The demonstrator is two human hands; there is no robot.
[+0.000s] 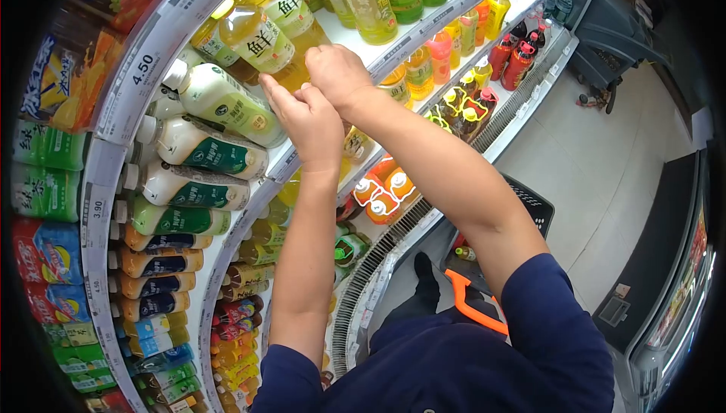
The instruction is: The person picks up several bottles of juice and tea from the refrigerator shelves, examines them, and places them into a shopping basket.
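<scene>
Gripping hands (pixel 321 99), glossy rounded bottle (pixel 265 38)

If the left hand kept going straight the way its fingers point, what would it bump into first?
Most likely the amber tea bottle lying on the shelf just beyond the left hand. Its fingertips already look close to that bottle's lower end, though depth is hard to judge here.

Price tags on the shelf edge (pixel 144 72) read 4.50 (pixel 143 69), 3.90 (pixel 97 215) and 4.50 (pixel 97 287); the amber tea bottle (pixel 261 38) label shows 鲜 (pixel 261 44).
</scene>
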